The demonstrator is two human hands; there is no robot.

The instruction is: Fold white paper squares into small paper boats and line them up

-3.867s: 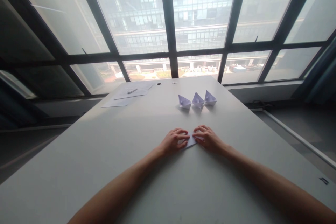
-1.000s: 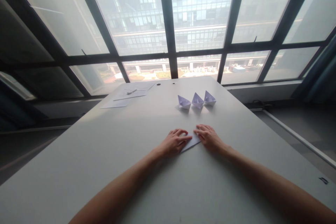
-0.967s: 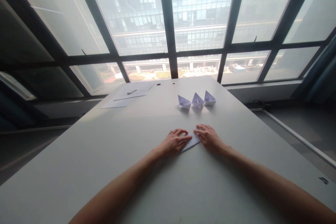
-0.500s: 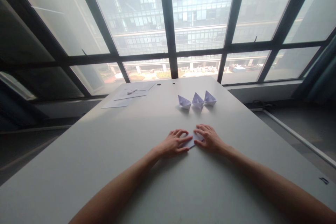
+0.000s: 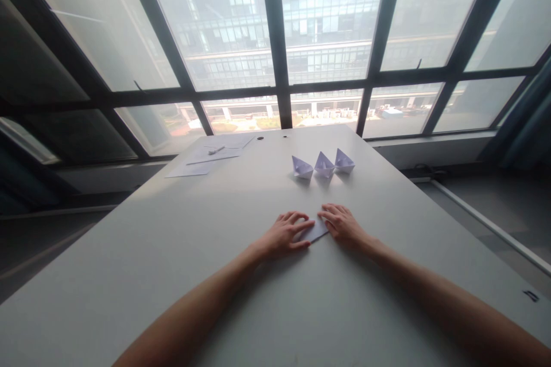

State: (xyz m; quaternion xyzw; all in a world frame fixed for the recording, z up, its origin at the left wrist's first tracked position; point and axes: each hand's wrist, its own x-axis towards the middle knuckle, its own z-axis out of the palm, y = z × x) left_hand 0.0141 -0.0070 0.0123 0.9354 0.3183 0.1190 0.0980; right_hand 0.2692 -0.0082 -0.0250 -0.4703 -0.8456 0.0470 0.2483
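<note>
A small folded piece of white paper [image 5: 317, 231] lies flat on the white table between my hands. My left hand [image 5: 287, 233] rests over its left part, fingers apart, with the index finger stretched across the paper. At its right end is my right hand [image 5: 341, 223], fingers spread and bent a little, touching the paper's edge. Neither hand grips it; both press from above. Beyond them stand three folded paper boats, a left one [image 5: 302, 168], a middle one [image 5: 324, 165] and a right one [image 5: 345, 161], side by side in a row.
Loose sheets of paper [image 5: 196, 161] lie at the table's far left, with a small white pen-like object [image 5: 216, 150] on them. A dark cable hole [image 5: 260, 139] is near the far edge. Large windows rise behind the table [image 5: 172, 241].
My right thumb has drawn in from the middle of the paper toward the right, showing more of the paper. My left hand has hardly moved.
</note>
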